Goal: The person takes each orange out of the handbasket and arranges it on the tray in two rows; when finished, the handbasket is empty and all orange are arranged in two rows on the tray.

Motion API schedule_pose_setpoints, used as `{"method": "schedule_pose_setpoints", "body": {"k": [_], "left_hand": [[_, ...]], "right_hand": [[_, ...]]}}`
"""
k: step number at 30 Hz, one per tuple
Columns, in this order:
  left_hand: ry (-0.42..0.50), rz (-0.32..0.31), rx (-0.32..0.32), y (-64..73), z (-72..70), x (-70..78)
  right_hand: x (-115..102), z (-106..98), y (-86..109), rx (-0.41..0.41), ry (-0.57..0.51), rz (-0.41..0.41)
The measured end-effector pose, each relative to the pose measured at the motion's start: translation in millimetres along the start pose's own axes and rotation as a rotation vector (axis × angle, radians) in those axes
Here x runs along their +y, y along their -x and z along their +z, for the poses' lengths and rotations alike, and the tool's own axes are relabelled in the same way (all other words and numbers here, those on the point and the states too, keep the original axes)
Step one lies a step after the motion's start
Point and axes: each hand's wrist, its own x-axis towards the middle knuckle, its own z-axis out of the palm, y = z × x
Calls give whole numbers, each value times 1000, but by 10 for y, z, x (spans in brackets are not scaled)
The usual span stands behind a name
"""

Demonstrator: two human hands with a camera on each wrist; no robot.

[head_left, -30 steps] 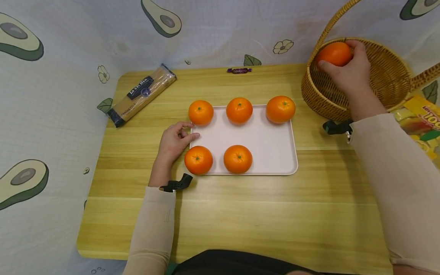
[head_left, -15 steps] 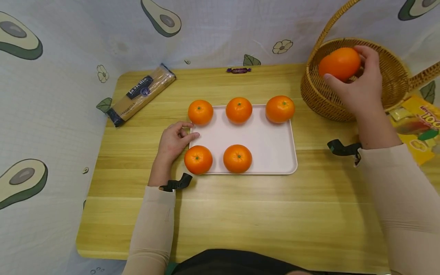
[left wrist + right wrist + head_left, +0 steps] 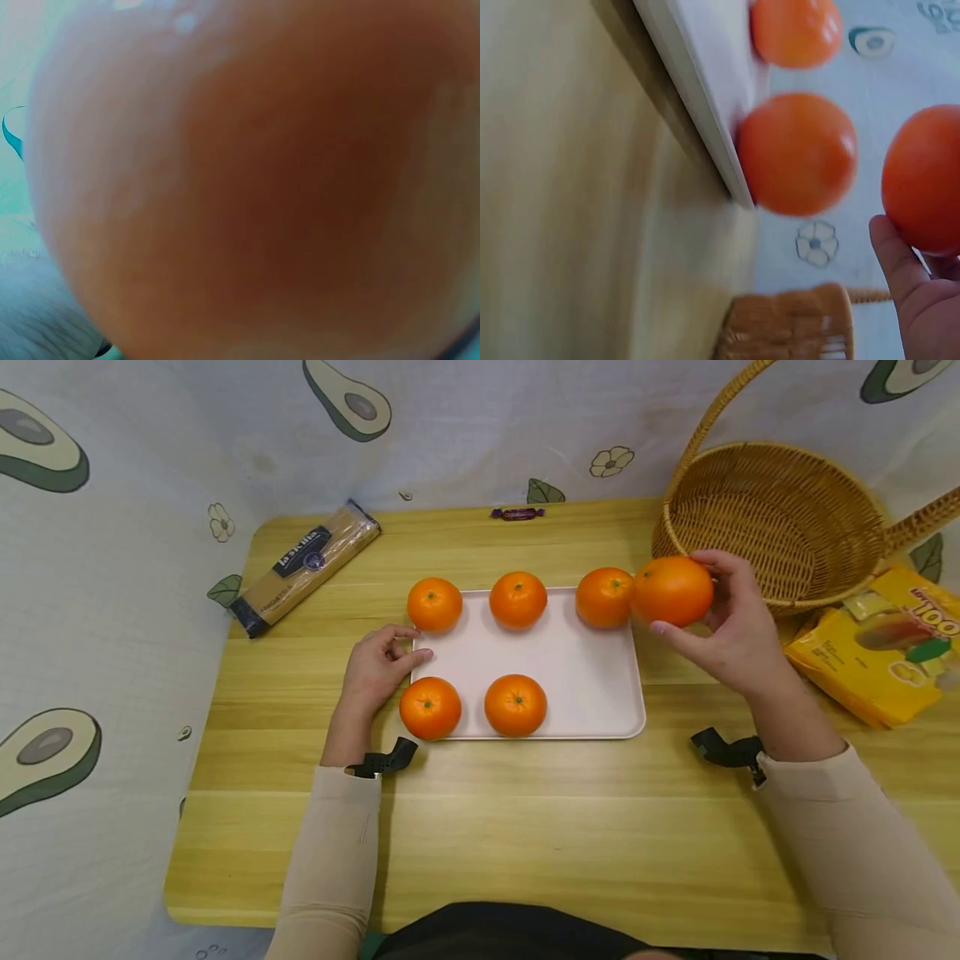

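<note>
My right hand (image 3: pixel 738 631) holds an orange (image 3: pixel 673 592) between thumb and fingers, in front of the basket. In the head view this fruit overlaps the orange (image 3: pixel 603 597) at the tray's back right corner. The right wrist view shows the held orange (image 3: pixel 928 180) beside the thumb. On the white tray (image 3: pixel 592 693), three oranges stand along the back and two along the front. My left hand (image 3: pixel 377 670) grips the tray's left rim, thumb over the edge and fingers curled beside it. A blurred orange (image 3: pixel 247 187) fills most of the left wrist view.
A wicker basket (image 3: pixel 780 527) with a tall handle stands at the back right. A yellow snack bag (image 3: pixel 873 652) lies before it. A spaghetti packet (image 3: pixel 307 567) lies at the back left, and a purple wrapped candy (image 3: pixel 517 514) near the back edge.
My right hand has carried the orange out of the basket, toward the tray's back right corner. The yellow bag is now more visible. My left hand and the tray have stayed in place.
</note>
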Motion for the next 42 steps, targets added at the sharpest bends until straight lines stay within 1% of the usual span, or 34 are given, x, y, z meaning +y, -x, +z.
{"method": "schedule_pose_setpoints", "body": {"k": [4,8,12,15,18,21,24,29,33,36,42], "left_hand": [[-3,-4,4,6,1,-4],[-5,4,4,12,7,-19],[-4,11,-3,15,26,-29],[-8,4,-9,19,35,-30],[-9,-4,-12,22,38,-27],[-12,-5,-11,22,36,-21],[-16,-4,-7,17,30,-12],[-18,-6,-4,9,25,-9],[-21,-6,-2,9,21,-7],[-23,-8,0,9,17,0],[-25,-9,3,9,8,1]], "right_hand": [[-17,200,116,-103,-29,-32],[-16,363,181,-156,-103,-46],[-15,442,241,-185,-177,-45],[-22,455,290,-219,-191,-43],[-41,443,341,-268,-123,-23],[-61,416,389,-313,-26,26],[-64,385,429,-352,40,76],[-52,348,499,-393,155,101],[-50,334,558,-411,202,132],[-42,323,603,-422,216,132],[3,313,654,-451,252,66]]}}
